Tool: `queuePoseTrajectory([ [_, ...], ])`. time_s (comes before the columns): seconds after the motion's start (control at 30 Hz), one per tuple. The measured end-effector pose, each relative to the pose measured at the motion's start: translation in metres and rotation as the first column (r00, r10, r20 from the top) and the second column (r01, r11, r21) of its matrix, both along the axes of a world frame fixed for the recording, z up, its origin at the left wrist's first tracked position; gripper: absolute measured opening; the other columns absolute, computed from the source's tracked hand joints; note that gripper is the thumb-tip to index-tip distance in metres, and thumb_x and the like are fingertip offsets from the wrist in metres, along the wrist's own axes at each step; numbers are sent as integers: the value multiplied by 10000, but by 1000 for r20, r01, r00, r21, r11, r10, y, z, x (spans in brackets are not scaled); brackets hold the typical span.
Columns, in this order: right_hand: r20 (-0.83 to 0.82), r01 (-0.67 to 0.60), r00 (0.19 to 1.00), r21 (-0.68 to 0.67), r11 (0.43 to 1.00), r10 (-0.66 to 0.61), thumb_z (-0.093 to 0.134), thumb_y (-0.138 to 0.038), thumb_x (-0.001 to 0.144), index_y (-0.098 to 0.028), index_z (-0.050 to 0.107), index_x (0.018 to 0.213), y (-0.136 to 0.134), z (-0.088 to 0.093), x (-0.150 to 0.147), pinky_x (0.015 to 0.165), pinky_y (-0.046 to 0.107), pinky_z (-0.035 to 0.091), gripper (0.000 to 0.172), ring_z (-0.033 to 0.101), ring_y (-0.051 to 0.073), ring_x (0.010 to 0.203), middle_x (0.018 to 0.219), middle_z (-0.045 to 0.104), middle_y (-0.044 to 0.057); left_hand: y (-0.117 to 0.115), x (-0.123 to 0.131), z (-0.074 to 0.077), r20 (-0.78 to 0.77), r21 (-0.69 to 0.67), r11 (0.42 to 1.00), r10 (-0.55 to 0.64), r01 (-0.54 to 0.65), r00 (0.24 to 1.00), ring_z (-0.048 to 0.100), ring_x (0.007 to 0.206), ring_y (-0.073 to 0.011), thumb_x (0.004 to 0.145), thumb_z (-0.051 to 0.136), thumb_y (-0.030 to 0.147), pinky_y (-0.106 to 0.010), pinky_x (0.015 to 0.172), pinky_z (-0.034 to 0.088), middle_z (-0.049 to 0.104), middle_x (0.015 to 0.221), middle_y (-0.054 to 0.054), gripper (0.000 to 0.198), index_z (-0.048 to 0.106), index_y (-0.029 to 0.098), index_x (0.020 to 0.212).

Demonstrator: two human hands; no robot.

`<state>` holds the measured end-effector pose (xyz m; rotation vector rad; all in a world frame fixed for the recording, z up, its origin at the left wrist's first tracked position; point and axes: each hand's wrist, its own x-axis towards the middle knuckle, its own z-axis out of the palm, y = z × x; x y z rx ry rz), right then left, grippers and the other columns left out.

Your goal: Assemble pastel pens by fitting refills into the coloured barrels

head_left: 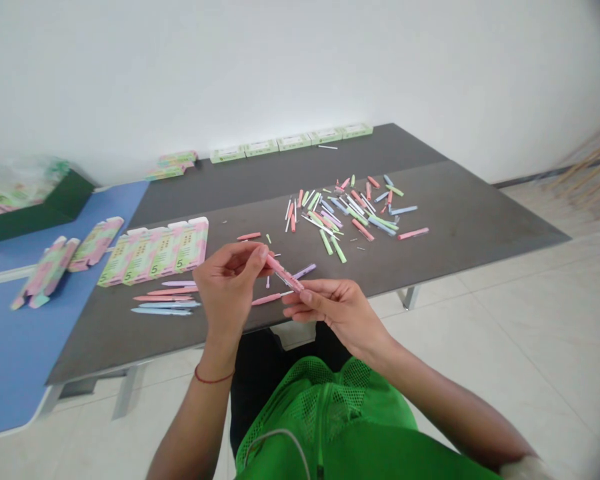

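A pink pen barrel (284, 272) is held between both hands above the table's front edge. My left hand (233, 277) pinches its upper left end. At its lower right end, the fingers of my right hand (333, 308) are closed on it. Beneath and around the hands lie a pink pen part (267, 299), a purple piece (305, 271) and a red piece (249, 236). Several pink, blue and purple pens (165, 305) lie in a row left of my left hand. Farther back is a scattered pile of colored pen parts (355, 207).
Flat printed cartons (155, 252) lie side by side on the dark table (460, 220). More cartons (97, 243) rest on the blue table (5, 340), beside a dark green box (65, 200). Green boxes (294, 142) line the wall.
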<state>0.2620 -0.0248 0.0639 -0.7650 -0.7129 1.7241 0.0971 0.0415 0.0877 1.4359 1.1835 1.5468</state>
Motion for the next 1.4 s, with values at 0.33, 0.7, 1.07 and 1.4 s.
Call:
queuePoseTrajectory([
  [0.33,-3,67,998,81,994,-67,795,-341,883,-183,815,1086,-1,4,-2,831,348,660,258,814,205,851,994,832,100,6,-3,-3,3,36,998,46,-46,999,761,652,-152,850,819,344,-252,628,645,785,776,-41,229,705,147,872],
  [0.7,-233,6,972,-76,997,-23,936,-214,716,-155,823,1007,6,-9,-2,859,228,621,317,779,130,858,940,831,54,-41,-5,36,-539,554,768,36,322,841,788,791,-147,800,876,181,-241,719,654,827,932,12,267,770,261,1031],
  [1.07,-257,-10,966,-105,994,-18,923,-204,731,-177,825,963,4,-5,-5,886,256,623,254,781,138,860,931,834,36,-46,-9,37,-505,591,735,15,333,863,808,794,-193,732,910,104,-281,688,694,831,958,10,480,738,268,1149],
  [1.4,-302,0,952,-153,988,-47,939,-181,703,-151,802,904,4,-1,-7,867,235,615,245,763,112,794,872,818,23,-45,-14,30,-481,582,758,27,296,876,812,806,-211,692,921,66,-284,655,690,832,936,-1,491,742,245,1113],
])
